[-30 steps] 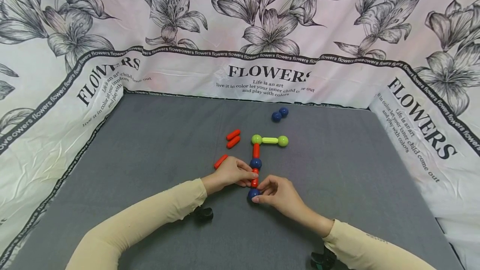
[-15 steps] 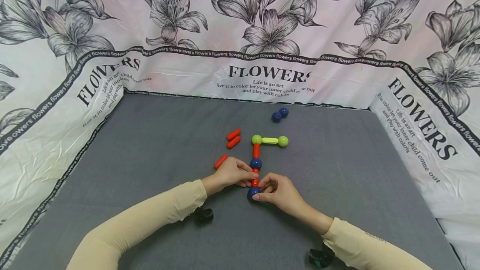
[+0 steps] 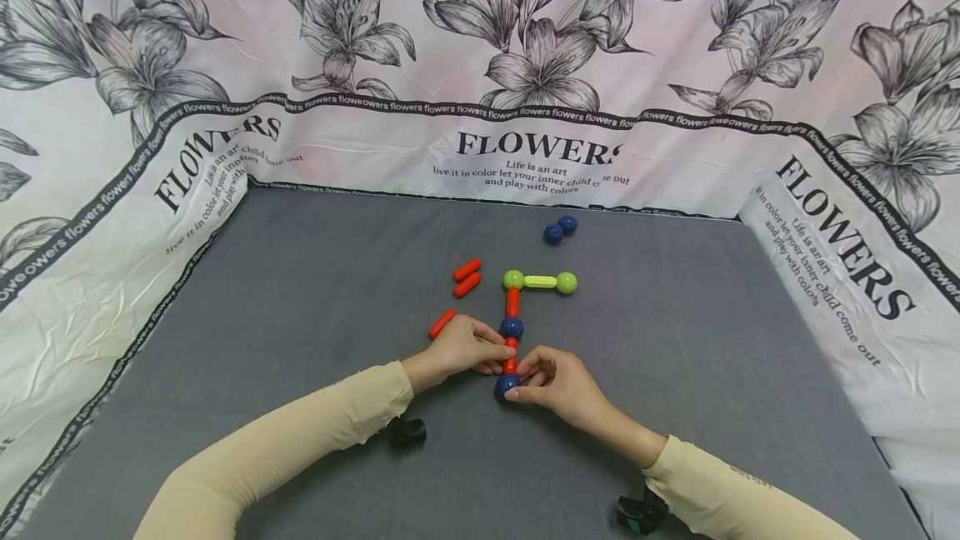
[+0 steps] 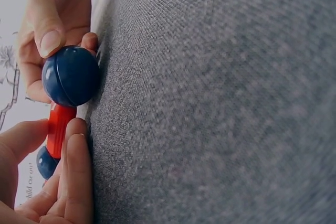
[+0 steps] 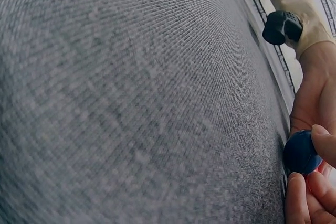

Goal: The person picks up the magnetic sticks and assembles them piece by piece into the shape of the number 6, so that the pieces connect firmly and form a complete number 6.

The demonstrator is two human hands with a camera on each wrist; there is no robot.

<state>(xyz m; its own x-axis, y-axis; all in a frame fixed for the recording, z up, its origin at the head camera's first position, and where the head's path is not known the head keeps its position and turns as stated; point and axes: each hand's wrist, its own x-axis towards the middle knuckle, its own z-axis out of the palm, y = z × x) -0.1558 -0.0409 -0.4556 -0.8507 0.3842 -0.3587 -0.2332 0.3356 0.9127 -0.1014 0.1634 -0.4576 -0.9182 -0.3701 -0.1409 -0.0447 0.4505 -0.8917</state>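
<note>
My left hand (image 3: 467,345) pinches a red rod (image 4: 61,130) between thumb and fingers. At the rod's near end sits a blue ball (image 4: 72,76), which my right hand (image 3: 564,386) grips with thumb and fingertips; ball and rod meet end to end. Farther along the same line come another blue ball (image 3: 512,327), a second red rod (image 3: 513,302) and a green ball (image 3: 513,278). From that green ball a light green rod (image 3: 540,281) runs right to another green ball (image 3: 566,282). In the right wrist view, the gripped ball partly hides the red rod.
Two loose red rods (image 3: 467,277) lie side by side left of the joined pieces. A third red rod (image 3: 442,323) lies just beyond the left hand. Two blue balls (image 3: 553,233) rest farther back on the grey cloth (image 3: 675,315). A flower-printed curtain (image 3: 360,140) borders the table.
Over the last second the right hand and its blue ball have shifted slightly away from me, up against the red rod's end. The left hand has stayed put.
</note>
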